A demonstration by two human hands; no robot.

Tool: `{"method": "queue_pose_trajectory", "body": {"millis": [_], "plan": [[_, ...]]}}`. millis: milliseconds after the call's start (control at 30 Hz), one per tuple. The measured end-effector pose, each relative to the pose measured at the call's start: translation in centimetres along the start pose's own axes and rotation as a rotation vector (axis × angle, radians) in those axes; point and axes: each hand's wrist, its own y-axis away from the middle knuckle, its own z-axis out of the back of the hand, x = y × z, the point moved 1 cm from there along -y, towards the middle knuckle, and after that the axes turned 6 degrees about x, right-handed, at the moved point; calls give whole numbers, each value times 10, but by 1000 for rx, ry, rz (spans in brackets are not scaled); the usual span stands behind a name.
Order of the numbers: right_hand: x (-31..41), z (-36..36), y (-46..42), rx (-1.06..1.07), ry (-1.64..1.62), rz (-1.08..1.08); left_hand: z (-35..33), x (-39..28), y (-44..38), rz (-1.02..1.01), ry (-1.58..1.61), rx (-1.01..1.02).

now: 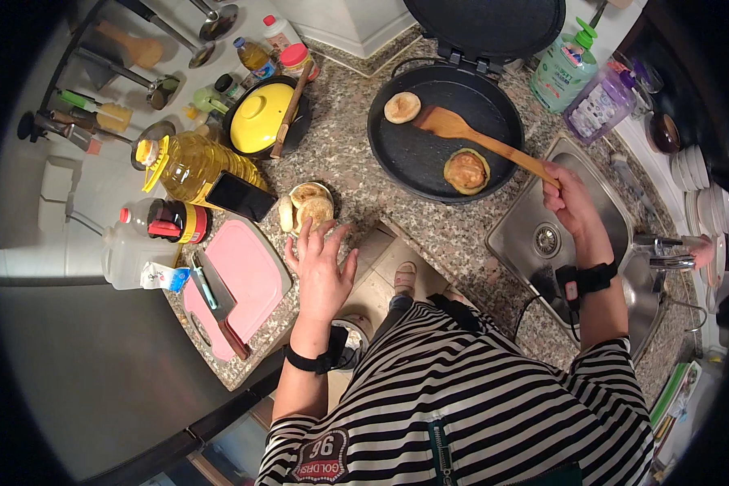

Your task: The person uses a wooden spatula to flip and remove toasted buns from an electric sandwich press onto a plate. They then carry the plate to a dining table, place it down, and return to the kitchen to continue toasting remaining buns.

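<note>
My right hand grips the handle of a wooden spatula, whose blade lies in a round black electric griddle with its lid raised. The blade's tip is at a pale browned flatbread on the griddle's left side. A second, more browned round cake lies near the front rim, below the spatula. My left hand is open, fingers spread, just in front of several browned flatbreads piled in a small bowl; whether its fingertips touch them I cannot tell.
On the left are a pink cutting board with a cleaver and peeler, a smartphone, a large oil bottle and a yellow-lidded pot. To the right are a steel sink and a green pump bottle.
</note>
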Motion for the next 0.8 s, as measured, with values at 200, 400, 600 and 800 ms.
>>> {"method": "queue_pose_trajectory", "body": {"millis": [200,400,600,800], "plan": [[0,-14,-11,37,-43,31,-6,-2,-3,-31,12,3],[2,-13,-16,1,-13,28,-3,-1,-5,-15,22,-7],[-1,-31,-17,-11,-73,15,-9,10,4,12,39,12],[-6,-30,-15,-24,-109,-3,-7,16,8,46,57,4]]}}
